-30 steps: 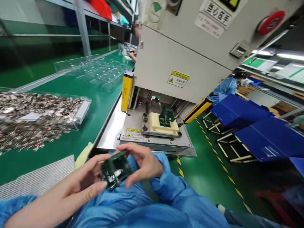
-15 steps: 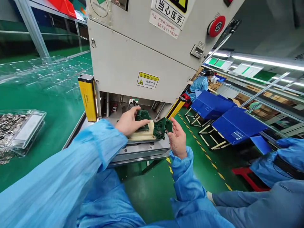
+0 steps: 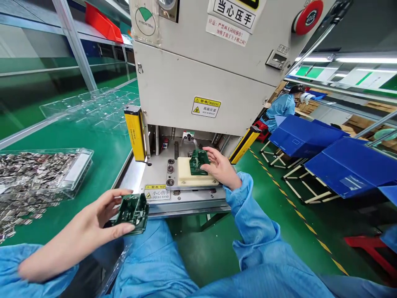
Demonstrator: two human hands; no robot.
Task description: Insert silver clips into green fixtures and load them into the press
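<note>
My left hand grips a dark green plastic housing between thumb and fingers, above my lap at the front left of the press. The housing's hollow side faces up, with small metal parts inside. Farther off, my right hand has thumb and fingers closed on a second green housing. That one rests on the cream-coloured fixture block on the metal press bed. The right fingertips lie along its far and right edges.
A grey press with warning labels rises over the fixture, flanked by yellow light-curtain posts. Clear trays and a heap of small metal parts lie on the green bench at left. Blue boxes and a co-worker are at right.
My left hand has come off the fixture, toward me and leftward, with a housing in it. My right hand has brought the other housing onto the fixture. The view has shifted.
</note>
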